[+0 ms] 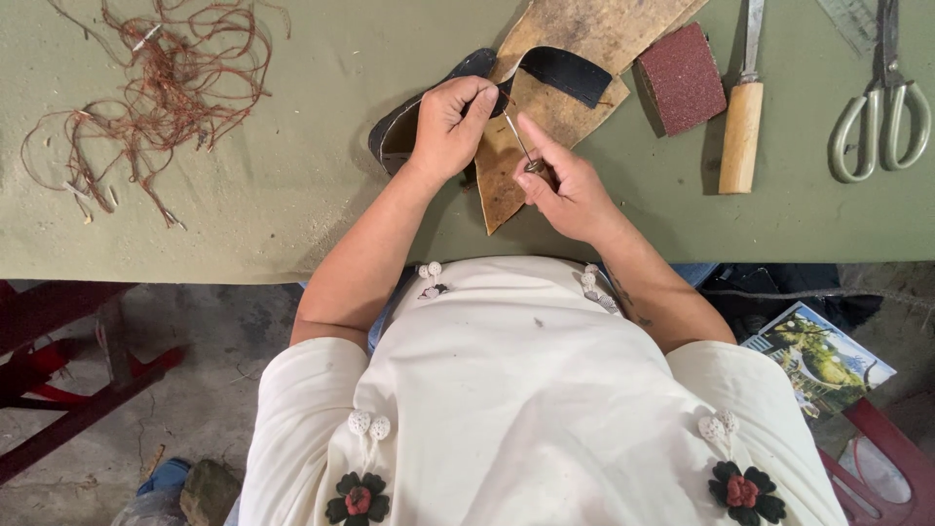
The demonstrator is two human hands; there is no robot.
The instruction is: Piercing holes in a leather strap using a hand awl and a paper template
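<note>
- Seen from above, a person in a cream top sits at a green-covered desk (292, 195), both forearms stretched forward over its near edge.
- The left hand (450, 125) lies knuckles up, fingers curled down and thumb tucked in, pinching the edge of a dark shoe sole piece (394, 131) and a black strap (565, 73) that curves off to the right.
- The left forearm runs straight back from that hand toward the body, elbow bent near the desk edge.
- The right hand (570, 185) sits just beside the left, closed around the brown handle of an awl (521, 146); its index finger stretches out along the thin metal shaft, which slants up and left toward the left hand's fingers.
- The right wrist is cocked slightly inward, the forearm angling back to the right.
- Under both hands lies a tan piece of leather (575, 39), its pointed end toward the person.
- To the right, well apart from the hands: a dark red sanding block (682, 78), a knife with a wooden handle (742, 136) and a pair of scissors (881, 117).
- At far left on the desk is a loose tangle of reddish-brown thread (166, 97).
</note>
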